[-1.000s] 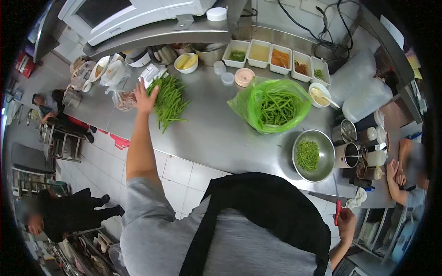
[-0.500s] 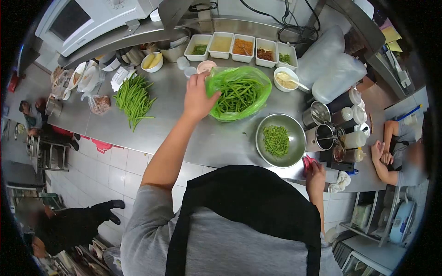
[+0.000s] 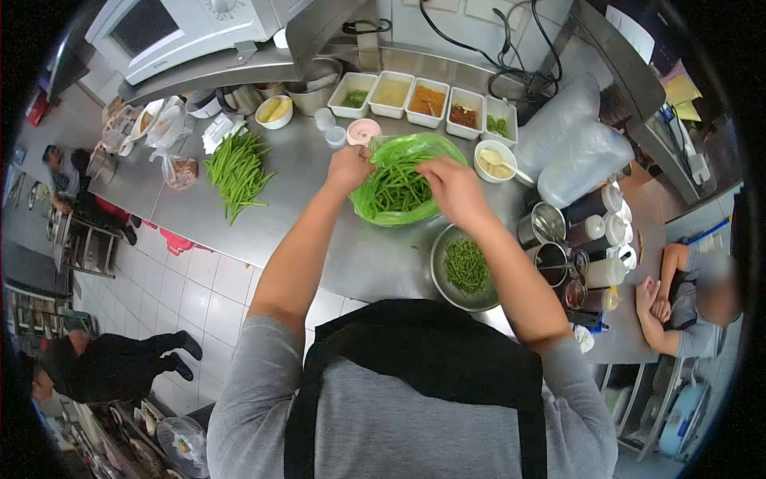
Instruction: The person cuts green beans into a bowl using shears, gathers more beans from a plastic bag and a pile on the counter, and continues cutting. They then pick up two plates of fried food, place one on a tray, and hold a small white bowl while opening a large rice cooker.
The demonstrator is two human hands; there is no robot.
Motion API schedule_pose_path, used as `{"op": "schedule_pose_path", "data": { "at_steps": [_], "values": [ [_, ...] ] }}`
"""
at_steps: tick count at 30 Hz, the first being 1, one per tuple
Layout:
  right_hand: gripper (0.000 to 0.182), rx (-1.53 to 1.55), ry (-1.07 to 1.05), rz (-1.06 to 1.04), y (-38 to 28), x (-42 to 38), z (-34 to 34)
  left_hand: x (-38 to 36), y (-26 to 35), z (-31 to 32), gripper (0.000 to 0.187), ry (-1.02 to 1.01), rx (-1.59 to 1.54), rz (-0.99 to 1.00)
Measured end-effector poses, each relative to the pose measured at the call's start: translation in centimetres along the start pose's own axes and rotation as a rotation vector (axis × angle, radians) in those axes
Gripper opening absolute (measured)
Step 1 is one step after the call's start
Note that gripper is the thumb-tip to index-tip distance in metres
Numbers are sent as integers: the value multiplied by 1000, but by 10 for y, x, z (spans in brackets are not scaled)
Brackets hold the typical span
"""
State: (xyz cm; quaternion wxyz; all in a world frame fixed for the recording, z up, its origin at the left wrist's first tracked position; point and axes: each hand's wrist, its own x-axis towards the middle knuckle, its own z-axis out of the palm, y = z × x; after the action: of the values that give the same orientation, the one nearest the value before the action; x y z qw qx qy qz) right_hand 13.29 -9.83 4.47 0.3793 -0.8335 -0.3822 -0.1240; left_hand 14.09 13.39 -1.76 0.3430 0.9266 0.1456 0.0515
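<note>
A thin green plastic bag (image 3: 391, 215) stands on the steel counter with its mouth spread, full of long green beans (image 3: 399, 185). At its left rim, my left hand (image 3: 349, 169) pinches the plastic. My right hand (image 3: 456, 191) reaches over the right side of the bag, its fingers drawn together at the beans; whether they grip beans or plastic is hidden. Below my right forearm, partly covered by it, sits a steel bowl (image 3: 441, 279) holding short-cut green beans (image 3: 466, 265). A loose pile of whole green beans (image 3: 239, 174) lies to the left.
White tubs (image 3: 428, 105) of chopped ingredients line the back. A white bowl with a spoon (image 3: 495, 161) stands right of the bag, near clear filled bags (image 3: 570, 144). Steel canisters (image 3: 550, 263) and bottles crowd the right. A seated person (image 3: 690, 295) is at the right; others are at left.
My right hand has come up from the counter's front edge, beside a red item, to the bag's right side. My left hand remains at the left rim, its fingers now closer together.
</note>
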Motion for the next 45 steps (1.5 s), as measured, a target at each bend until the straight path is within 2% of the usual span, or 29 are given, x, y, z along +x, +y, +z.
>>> {"op": "schedule_pose_path", "data": {
  "at_steps": [1,3,6,10,13,14,16,17,19,20,21,23,24,26,28,29,31,32,34,36,38,40,41,42,44,45],
  "values": [
    [15,-59,-22,-44,17,20,20,1,-1,-3,29,-7,-77,-35],
    [25,-397,40,-174,39,47,50,7,-10,-7,26,-14,-218,12],
    [24,-630,-116,-175,52,68,58,-7,10,-32,22,79,-284,20],
    [29,-534,-67,-232,12,65,25,-2,8,-44,22,204,-258,0],
    [32,-725,-309,-240,0,38,21,-6,22,-53,35,136,-205,8],
    [32,-632,-373,-218,3,34,16,-8,28,-54,40,167,-160,105],
    [28,-556,-124,-131,4,38,5,-17,44,-50,52,228,-75,299],
    [26,-516,-4,-87,4,39,-1,-24,55,-47,55,219,90,288],
    [29,-454,-102,120,22,43,-5,-42,77,-44,60,189,418,254],
    [27,-406,-304,282,51,48,-2,-26,61,-33,66,110,542,209],
    [26,-353,-502,442,76,54,2,-9,39,-23,63,71,365,179],
    [18,567,-243,810,117,56,15,18,5,-13,56,-4,9,120],
    [16,1035,-88,955,127,57,18,22,8,-13,49,-64,-366,39],
    [15,1188,39,925,89,75,6,23,16,-13,34,-185,-1115,-139],
    [12,1273,105,818,64,87,-12,5,36,-31,25,-113,-1314,-174],
    [13,1128,56,665,57,87,-15,-2,42,-40,21,-74,-1410,-187],
    [19,833,-34,368,40,78,-19,3,6,-27,22,-44,-1186,-176],
    [29,367,-154,202,34,66,-26,4,-10,-26,22,-26,-1075,-169],
    [31,-271,-512,249,64,50,-29,-23,-18,-34,28,-191,-956,-317],
    [30,47,-488,643,76,32,-26,-55,1,-44,28,-173,-912,-464],
    [29,382,-470,1002,84,25,-16,-66,-4,-32,24,-227,-1423,-351],
    [25,1104,-342,971,111,18,5,-57,-23,-6,22,-186,-1796,-323],
    [23,1461,-277,940,119,21,12,-48,-36,12,21,-230,-1923,-212],
    [21,1495,-158,956,117,27,14,-43,-42,25,20,-279,-2045,-93],
    [20,1557,100,992,111,36,13,-47,-38,27,22,-202,-2027,-246],
    [19,1753,-84,802,124,36,18,-45,-37,24,23,-169,-2013,-321]
  ]
}}
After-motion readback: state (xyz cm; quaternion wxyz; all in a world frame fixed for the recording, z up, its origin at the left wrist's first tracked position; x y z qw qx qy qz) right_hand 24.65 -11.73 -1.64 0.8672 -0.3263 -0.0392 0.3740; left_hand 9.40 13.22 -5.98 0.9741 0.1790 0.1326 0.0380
